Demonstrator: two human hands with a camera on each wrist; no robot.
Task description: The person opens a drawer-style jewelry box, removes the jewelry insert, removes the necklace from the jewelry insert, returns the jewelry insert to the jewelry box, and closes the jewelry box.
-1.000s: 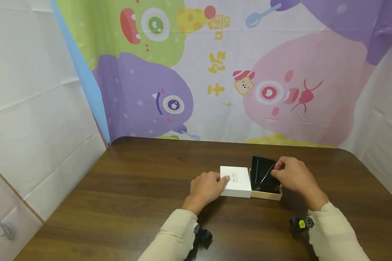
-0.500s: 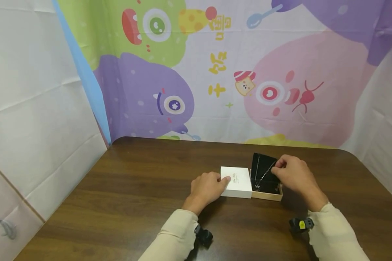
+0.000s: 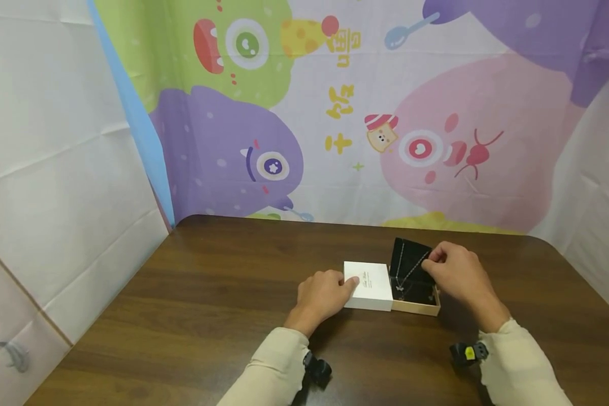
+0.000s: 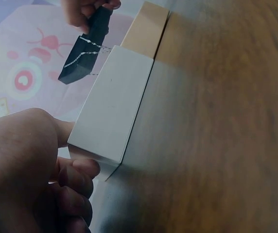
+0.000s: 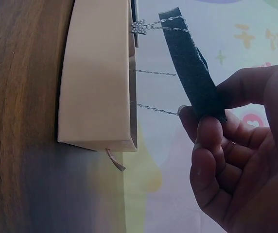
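My left hand (image 3: 321, 296) grips the left end of a white jewellery box sleeve (image 3: 376, 290) with thin printed lettering on top. From the sleeve's right side a tan drawer (image 3: 416, 308) sticks out. My right hand (image 3: 459, 276) pinches the edge of a black foam insert (image 5: 190, 63), which stands tilted above the drawer. A silver necklace (image 3: 400, 287) with a small sparkly pendant (image 5: 138, 27) is looped over the insert. In the right wrist view, two thin chains run from the insert into the drawer. What they join inside is hidden.
The box rests on a dark brown wooden table (image 3: 208, 316). Behind it hangs a cartoon-printed cloth (image 3: 335, 186), with pale sheets at both sides. A short ribbon tab (image 5: 114, 161) hangs from the drawer's end.
My right hand has tilted the black insert up further, and more of the drawer's dark inside shows. The left hand stays on the sleeve. The head view has shifted slightly.
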